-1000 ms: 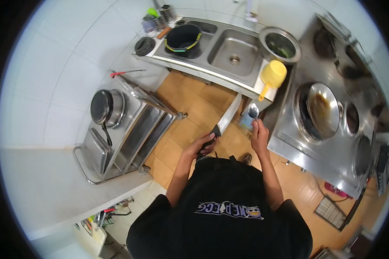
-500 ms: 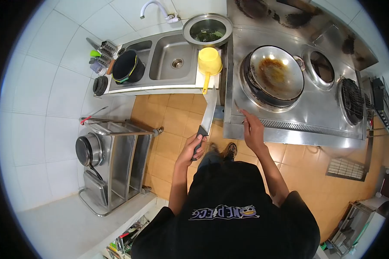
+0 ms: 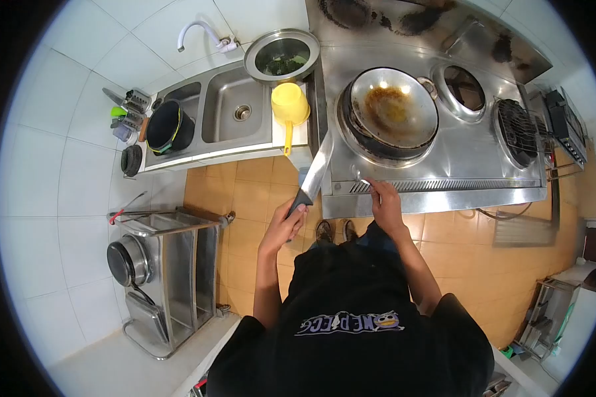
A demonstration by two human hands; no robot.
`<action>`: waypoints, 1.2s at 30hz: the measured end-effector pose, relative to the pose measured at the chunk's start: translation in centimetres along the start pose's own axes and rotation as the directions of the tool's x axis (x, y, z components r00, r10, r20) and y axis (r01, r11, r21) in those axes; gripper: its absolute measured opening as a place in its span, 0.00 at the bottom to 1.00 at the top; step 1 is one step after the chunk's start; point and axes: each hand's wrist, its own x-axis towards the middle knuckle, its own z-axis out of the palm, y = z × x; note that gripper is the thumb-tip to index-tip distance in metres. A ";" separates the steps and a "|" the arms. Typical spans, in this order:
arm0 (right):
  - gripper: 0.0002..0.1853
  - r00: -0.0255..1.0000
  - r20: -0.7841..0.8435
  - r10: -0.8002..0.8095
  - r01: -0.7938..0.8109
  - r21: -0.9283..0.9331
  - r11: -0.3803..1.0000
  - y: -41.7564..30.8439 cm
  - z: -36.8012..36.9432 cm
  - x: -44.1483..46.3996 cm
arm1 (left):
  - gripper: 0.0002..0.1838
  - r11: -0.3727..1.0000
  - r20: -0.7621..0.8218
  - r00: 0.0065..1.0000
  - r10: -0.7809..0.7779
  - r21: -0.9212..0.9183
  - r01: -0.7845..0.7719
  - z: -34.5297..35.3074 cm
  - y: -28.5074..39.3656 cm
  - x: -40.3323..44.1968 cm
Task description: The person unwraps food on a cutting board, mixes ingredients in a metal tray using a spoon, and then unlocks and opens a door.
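Head view: your left hand [image 3: 283, 226] is closed around the black handle of a knife [image 3: 316, 173], whose broad blade points toward 1 o'clock. The blade tip appears close to the left edge of the stove [image 3: 470, 173]; contact cannot be determined from this angle. Your right hand [image 3: 387, 204] is at 2 o'clock from your left, its fingertips pinching a small metal spoon [image 3: 365, 181]. The spoon extends toward 10 o'clock over the slotted front strip of the stove — its far end is hard to distinguish against the steel. At 12 o'clock from your right hand, a wok [image 3: 418, 120] with brown residue inside is seated over a burner. From your left hand, locate the yellow dipper [image 3: 289, 102] at 12 o'clock, handle toward 6 o'clock, and just beyond it a wide metal pot [image 3: 250, 59] containing dark greens. The sink basin [image 3: 222, 96] is at 11 o'clock, and the black bucket [image 3: 179, 135] at 10 o'clock. A metal trolley [image 3: 179, 264] stands at 8 o'clock — its top carries a pan [image 3: 127, 259] lying near the wall.
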 end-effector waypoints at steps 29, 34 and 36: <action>0.04 0.886 0.149 -0.439 0.458 -0.140 0.878 25.5 -31.6 -1.2 | 0.15 0.830 -0.228 0.966 0.124 0.558 0.026 41.8 -8.1 10.2; 0.02 0.904 0.173 -0.390 0.422 -0.222 0.879 28.2 -35.6 -4.9 | 0.16 0.820 -0.180 0.972 0.153 0.572 -0.023 48.4 -12.0 11.4; 0.02 0.869 0.281 -0.408 0.478 -0.257 0.840 29.9 -38.2 -6.3 | 0.15 0.830 -0.169 0.972 0.164 0.556 -0.043 51.7 -12.9 11.5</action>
